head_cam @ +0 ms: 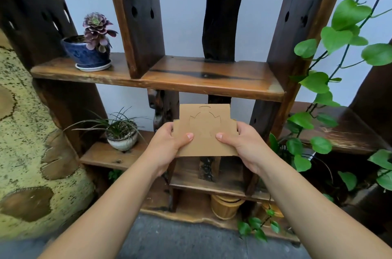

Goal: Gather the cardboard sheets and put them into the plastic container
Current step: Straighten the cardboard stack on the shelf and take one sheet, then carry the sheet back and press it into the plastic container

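Observation:
A flat brown cardboard sheet with die-cut lines is held up in front of a dark wooden shelf unit. My left hand grips its left edge, thumb on the front face. My right hand grips its right edge the same way. Whether more than one sheet is stacked there I cannot tell. No plastic container is in view.
The wooden shelf unit carries a purple succulent in a blue pot and a grassy plant in a grey pot. Wooden buckets stand on its lowest level. A green vine hangs at the right. A yellowish patterned object fills the left.

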`<action>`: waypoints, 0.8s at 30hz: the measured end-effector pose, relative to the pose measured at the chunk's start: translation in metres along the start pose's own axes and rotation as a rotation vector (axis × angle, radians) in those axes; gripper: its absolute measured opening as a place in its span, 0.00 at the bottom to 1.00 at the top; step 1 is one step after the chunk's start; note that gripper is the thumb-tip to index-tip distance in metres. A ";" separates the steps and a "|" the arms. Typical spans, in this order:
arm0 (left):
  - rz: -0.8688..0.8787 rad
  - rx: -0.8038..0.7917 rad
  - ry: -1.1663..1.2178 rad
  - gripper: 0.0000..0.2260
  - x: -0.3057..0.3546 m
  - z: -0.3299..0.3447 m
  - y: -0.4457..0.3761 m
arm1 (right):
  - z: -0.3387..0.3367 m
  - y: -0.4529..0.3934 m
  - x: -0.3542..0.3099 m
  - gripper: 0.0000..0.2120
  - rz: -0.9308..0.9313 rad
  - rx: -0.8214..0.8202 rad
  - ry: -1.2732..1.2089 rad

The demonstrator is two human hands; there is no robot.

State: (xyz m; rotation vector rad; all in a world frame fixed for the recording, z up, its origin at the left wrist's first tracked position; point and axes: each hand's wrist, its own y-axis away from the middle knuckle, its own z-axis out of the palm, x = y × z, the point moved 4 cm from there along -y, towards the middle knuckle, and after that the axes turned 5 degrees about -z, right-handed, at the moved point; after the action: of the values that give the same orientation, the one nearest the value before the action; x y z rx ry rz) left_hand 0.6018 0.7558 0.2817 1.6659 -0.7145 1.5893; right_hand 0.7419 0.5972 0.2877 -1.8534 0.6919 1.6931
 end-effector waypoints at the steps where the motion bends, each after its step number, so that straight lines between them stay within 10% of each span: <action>1: -0.004 0.020 0.003 0.18 -0.001 -0.003 0.003 | 0.003 -0.002 0.002 0.19 0.000 -0.013 -0.001; 24: -0.068 0.529 0.030 0.24 -0.056 -0.217 0.184 | 0.266 0.046 0.019 0.17 0.022 -0.447 -0.012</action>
State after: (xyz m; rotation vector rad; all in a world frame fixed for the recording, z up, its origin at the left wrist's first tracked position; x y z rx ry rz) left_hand 0.3200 0.8163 0.2449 2.0013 -0.2215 1.8549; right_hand 0.5191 0.7457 0.2475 -2.1309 0.3453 1.9936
